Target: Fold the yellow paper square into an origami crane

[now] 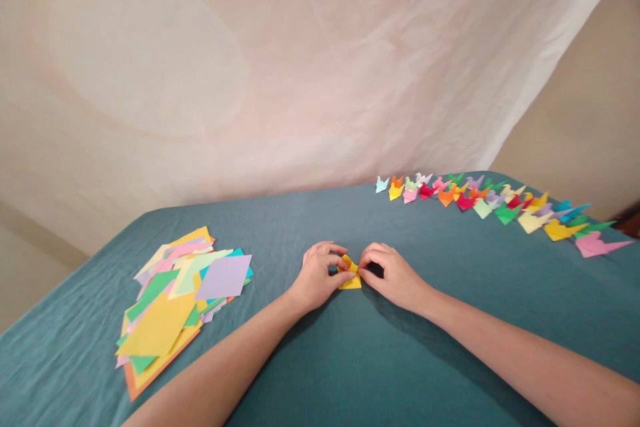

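A small piece of folded yellow origami paper (351, 280) lies on the teal cloth between my two hands, near the middle of the table. My left hand (323, 273) has its thumb and fingers closed on the paper's left side, the thumb lying over it. On the right edge, my right hand (387, 272) pinches the same paper between thumb and index finger. Parts of the paper are hidden behind the fingers, so its exact fold cannot be made out.
To the left lies a loose, overlapping pile of coloured paper squares (160, 320), a lilac square (223, 277) on top. Several folded paper birds (507, 212) stand in rows at the back right. A pale cloth (320, 67) hangs behind the teal-covered table (310, 373).
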A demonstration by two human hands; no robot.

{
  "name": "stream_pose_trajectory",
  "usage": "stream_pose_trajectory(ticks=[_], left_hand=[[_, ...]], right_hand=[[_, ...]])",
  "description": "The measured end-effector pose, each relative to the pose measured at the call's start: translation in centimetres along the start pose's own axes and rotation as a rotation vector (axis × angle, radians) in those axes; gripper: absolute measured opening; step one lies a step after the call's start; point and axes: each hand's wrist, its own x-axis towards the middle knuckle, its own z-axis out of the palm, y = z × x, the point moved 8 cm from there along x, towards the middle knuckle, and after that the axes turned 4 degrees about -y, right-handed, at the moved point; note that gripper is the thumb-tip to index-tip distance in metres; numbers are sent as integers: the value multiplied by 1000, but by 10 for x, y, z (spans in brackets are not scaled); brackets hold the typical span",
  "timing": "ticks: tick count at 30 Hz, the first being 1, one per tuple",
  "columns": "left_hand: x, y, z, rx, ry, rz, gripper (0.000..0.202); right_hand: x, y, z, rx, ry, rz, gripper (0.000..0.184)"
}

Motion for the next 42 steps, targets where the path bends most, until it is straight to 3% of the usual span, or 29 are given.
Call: stream_pose_trajectory(ticks=[7,25,37,42], left_hand=[[-1,5,2,49,-48,31,9],[-5,12,2,77,-33,40,14],[-6,30,-1,-35,-197,162,18],[-5,19,-3,-130,-140,38,13]], right_hand=[[1,0,1,-16,3,-14,6],[-7,-11,-2,-74,28,7,7],[-7,-15,-4,-177,60,43,11],[-6,-15,-4,-179,61,48,13]])
